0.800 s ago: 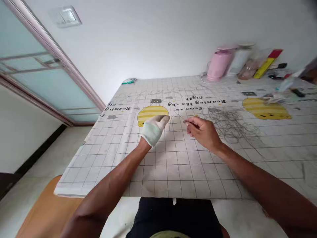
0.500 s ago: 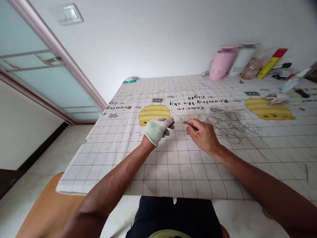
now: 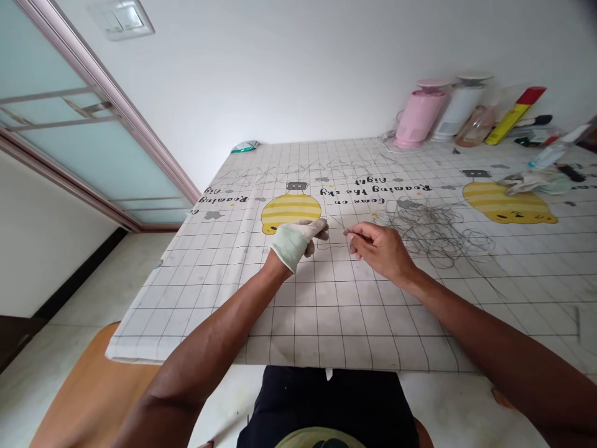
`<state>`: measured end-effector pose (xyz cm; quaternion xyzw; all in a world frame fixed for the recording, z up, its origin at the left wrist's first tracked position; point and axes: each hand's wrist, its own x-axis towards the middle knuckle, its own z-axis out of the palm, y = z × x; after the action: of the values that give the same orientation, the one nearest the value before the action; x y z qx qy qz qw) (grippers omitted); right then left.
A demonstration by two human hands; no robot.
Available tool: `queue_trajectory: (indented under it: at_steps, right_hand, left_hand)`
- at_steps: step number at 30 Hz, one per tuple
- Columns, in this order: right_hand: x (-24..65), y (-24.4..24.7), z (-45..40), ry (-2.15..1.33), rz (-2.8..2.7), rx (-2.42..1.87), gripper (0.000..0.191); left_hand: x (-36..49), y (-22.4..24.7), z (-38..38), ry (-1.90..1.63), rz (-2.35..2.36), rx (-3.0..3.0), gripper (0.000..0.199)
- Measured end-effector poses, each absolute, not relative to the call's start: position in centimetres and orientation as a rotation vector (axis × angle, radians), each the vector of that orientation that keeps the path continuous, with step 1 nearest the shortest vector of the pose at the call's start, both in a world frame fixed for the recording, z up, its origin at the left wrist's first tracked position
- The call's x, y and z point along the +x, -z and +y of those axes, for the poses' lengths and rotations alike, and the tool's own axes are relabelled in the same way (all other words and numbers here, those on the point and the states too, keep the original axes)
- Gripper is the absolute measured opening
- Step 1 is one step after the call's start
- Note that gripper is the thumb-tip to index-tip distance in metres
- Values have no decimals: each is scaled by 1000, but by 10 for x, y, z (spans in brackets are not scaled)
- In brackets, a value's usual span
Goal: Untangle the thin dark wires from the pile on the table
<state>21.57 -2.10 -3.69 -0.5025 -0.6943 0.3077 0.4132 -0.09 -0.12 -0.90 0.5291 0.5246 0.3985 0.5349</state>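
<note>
A thin dark wire (image 3: 336, 221) spans the small gap between my two hands above the table. My left hand (image 3: 301, 239), in a pale knitted glove, pinches one part of it, though the exact hold is hidden by the fingers. The bare right hand (image 3: 382, 250) grips the wire between thumb and forefinger. Just beyond that hand, a loose tangle of thin dark wire pieces (image 3: 433, 231) lies on the checked tablecloth (image 3: 336, 317). Across the back of the cloth runs a row of bent, zigzag wire pieces (image 3: 298, 171).
A pink cylinder-shaped device (image 3: 421, 117), a white one (image 3: 459, 109), an amber bottle (image 3: 474, 127) and a yellow-red box (image 3: 515, 115) stand at the back right. A crumpled glove (image 3: 536, 182) lies at right. A green-and-white packet (image 3: 245, 147) sits at the back left corner. An orange-brown seat (image 3: 93, 386) is below left.
Both hands keep their pinch with only a very slight shift of the fingers. The view has tilted a little; the wire tangle and other objects stay put.
</note>
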Motion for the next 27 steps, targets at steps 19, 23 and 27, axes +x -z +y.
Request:
queue_trajectory:
  at_steps: [19,23,27]
  right_hand:
    - [221,31,-15,-945,-1570,-1210,24]
    - [217,31,-18,-963,-1576,-1194,29]
    - [215,29,-20,-978,-1571,-1192,32]
  left_hand:
    - [6,25,7,-660,1206,1233,24]
    - [5,32,11,-623,1157,1148,16]
    - [5,36,11,-598,1071,1095,11]
